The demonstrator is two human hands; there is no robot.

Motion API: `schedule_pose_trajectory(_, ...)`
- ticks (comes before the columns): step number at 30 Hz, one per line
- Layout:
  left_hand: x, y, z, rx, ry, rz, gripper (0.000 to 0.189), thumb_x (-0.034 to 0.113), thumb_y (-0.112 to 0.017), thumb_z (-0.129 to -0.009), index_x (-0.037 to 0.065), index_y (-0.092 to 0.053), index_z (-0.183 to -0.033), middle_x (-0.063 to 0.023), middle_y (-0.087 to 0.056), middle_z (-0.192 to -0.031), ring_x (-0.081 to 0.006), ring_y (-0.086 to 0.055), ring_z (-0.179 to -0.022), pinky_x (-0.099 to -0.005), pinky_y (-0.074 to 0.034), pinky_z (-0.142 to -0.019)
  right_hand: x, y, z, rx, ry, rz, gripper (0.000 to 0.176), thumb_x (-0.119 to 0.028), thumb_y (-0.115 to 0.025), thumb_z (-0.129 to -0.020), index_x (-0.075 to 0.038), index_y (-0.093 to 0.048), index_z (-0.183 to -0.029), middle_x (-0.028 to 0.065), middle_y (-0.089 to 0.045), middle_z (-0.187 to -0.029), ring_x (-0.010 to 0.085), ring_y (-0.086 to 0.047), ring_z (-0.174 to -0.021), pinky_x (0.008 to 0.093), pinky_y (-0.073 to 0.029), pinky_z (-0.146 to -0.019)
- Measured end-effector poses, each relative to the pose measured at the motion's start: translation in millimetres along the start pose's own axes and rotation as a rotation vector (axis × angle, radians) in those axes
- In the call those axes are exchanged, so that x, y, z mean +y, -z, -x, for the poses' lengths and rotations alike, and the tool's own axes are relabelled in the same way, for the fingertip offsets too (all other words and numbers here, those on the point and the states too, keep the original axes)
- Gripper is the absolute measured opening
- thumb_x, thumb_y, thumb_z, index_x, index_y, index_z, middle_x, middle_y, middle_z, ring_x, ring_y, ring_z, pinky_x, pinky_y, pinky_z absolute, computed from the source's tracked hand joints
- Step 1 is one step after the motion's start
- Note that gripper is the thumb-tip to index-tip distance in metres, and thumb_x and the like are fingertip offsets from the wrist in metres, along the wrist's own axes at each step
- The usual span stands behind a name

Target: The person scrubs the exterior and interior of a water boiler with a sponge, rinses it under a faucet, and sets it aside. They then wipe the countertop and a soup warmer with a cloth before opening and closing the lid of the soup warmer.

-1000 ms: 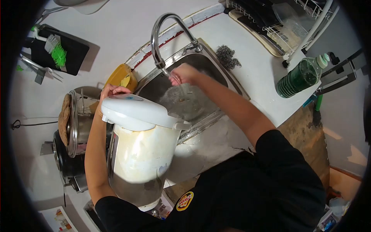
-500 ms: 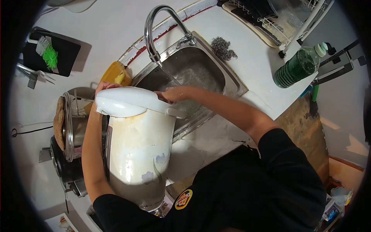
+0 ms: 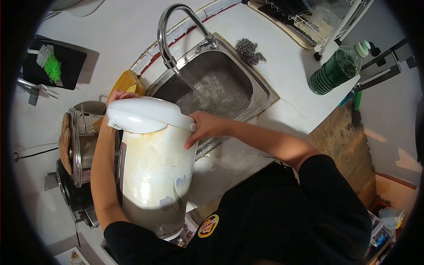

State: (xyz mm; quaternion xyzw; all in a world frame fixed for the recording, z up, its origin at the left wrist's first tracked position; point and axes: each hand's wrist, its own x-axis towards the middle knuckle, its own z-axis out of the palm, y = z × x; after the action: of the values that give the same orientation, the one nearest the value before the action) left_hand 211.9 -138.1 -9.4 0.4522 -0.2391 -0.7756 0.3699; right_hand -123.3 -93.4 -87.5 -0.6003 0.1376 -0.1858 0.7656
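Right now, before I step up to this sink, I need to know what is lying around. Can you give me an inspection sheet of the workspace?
Surface: white counter around a steel sink; tap running.
Job's things: stained white water boiler, lid shut, held at the sink's near edge.
Clutter: steel scourer, green bottle, yellow item, green brush, metal pot.
Hands: left hand behind the lid; right hand gripping its front.
Cables: black cord at left.
Surroundings: dish rack; brown floor.
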Motion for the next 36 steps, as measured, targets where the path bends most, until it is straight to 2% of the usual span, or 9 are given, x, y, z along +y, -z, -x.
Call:
schedule_pose_trajectory(3, 1.4, -22.3, 11.2, 0.268, -0.156, -0.370, 0.039, 0.032, -0.042, -0.083, -0.001, -0.061, -0.076, -0.0159, -0.065, -0.090, -0.0223, -0.061, -0.080, -0.0318, -0.049, -0.076, 0.7, -7.0, 4.2, 0.092, 0.024, -0.033, 0.046, -0.033, -0.080, -0.068, 0.002, -0.064, -0.095, 0.0042, -0.064, -0.086, 0.0109, -0.058, -0.078, 0.0246, -0.046, -0.071)
schedule_pose_trajectory(6, 15.8, -54.3, 23.6, 0.128, -0.134, -0.394, 0.043, 0.033, -0.039, -0.085, -0.003, -0.063, -0.085, -0.0141, -0.066, -0.084, -0.0189, -0.062, -0.073, -0.0294, -0.050, -0.071, -3.5, -6.9, 4.4, 0.170, -0.032, -0.182, 0.045, -0.032, -0.079, -0.069, 0.003, -0.064, -0.094, 0.0045, -0.065, -0.088, 0.0099, -0.058, -0.078, 0.0231, -0.045, -0.072)
schedule_pose_trajectory(13, 49.1, -138.4, 37.1, 0.156, -0.408, -0.577, 0.043, 0.035, -0.039, -0.084, -0.001, -0.062, -0.085, -0.0096, -0.063, -0.071, -0.0169, -0.059, -0.060, -0.0282, -0.049, -0.060, -50.4, 11.9, 20.7, 0.311, 0.244, -0.046, 0.041, -0.033, -0.078, -0.070, 0.000, -0.068, -0.092, 0.0051, -0.066, -0.080, 0.0106, -0.059, -0.074, 0.0252, -0.046, -0.072)
schedule_pose_trajectory(20, 70.1, -219.0, 68.6, -0.061, -0.658, -0.782, 0.034, 0.036, -0.041, -0.082, 0.003, -0.050, -0.078, -0.0049, -0.044, -0.077, -0.0142, -0.042, -0.074, -0.0247, -0.036, -0.065, -131.9, 27.8, 48.7, 0.409, 0.399, 0.386, 0.031, -0.024, -0.083, -0.062, -0.003, -0.062, -0.072, 0.0024, -0.056, -0.069, 0.0089, -0.048, -0.067, 0.0259, -0.037, -0.061)
schedule_pose_trajectory(24, 63.5, -199.9, 59.3, -0.161, -0.968, -0.856, 0.028, 0.031, -0.045, -0.079, 0.003, -0.048, -0.074, -0.0047, -0.040, -0.074, -0.0159, -0.035, -0.077, -0.0255, -0.027, -0.067, -133.6, 40.9, 49.7, 0.486, 0.561, 0.667, 0.038, -0.030, -0.087, -0.055, -0.006, -0.059, -0.066, 0.0013, -0.049, -0.066, 0.0147, -0.045, -0.070, 0.0277, -0.035, -0.061)
schedule_pose_trajectory(27, 41.2, -182.7, 45.7, -0.136, -1.185, -0.926, 0.024, 0.027, -0.047, -0.078, 0.004, -0.048, -0.069, -0.0069, -0.049, -0.070, -0.0164, -0.041, -0.075, -0.0328, -0.028, -0.093, -125.5, 53.9, 48.5, 0.408, 0.621, 0.747, 0.039, -0.029, -0.087, -0.054, -0.006, -0.058, -0.065, -0.0005, -0.050, -0.066, 0.0144, -0.044, -0.071, 0.0284, -0.035, -0.060)
schedule_pose_trajectory(33, -22.6, -123.5, 13.1, -0.040, -1.256, -0.722, 0.020, 0.021, -0.048, -0.079, 0.005, -0.049, -0.068, -0.0077, -0.055, -0.072, -0.0185, -0.047, -0.078, -0.0410, -0.017, -0.108, -102.8, 65.1, 48.1, 0.359, 0.626, 0.943, 0.041, -0.033, -0.086, -0.052, -0.007, -0.056, -0.062, 0.0012, -0.051, -0.063, 0.0181, -0.044, -0.070, 0.0309, -0.035, -0.057)
schedule_pose_trajectory(35, -42.3, -101.9, -1.1, -0.022, -1.236, -0.689, 0.020, 0.022, -0.050, -0.079, 0.003, -0.053, -0.072, -0.0075, -0.056, -0.074, -0.0197, -0.049, -0.082, -0.0405, -0.022, -0.106, -94.4, 66.9, 49.3, 0.325, 0.617, 1.022, 0.042, -0.034, -0.086, -0.051, -0.008, -0.055, -0.060, 0.0019, -0.051, -0.063, 0.0190, -0.044, -0.070, 0.0312, -0.035, -0.056)
schedule_pose_trajectory(36, -48.3, -95.6, -3.3, -0.012, -1.226, -0.675, 0.021, 0.023, -0.051, -0.079, 0.003, -0.055, -0.073, -0.0075, -0.057, -0.075, -0.0203, -0.051, -0.083, -0.0403, -0.024, -0.106, -86.2, 68.2, 51.0, 0.314, 0.545, 1.022, 0.042, -0.037, -0.085, -0.052, -0.009, -0.055, -0.061, 0.0004, -0.052, -0.064, 0.0192, -0.046, -0.073, 0.0371, -0.033, -0.067)
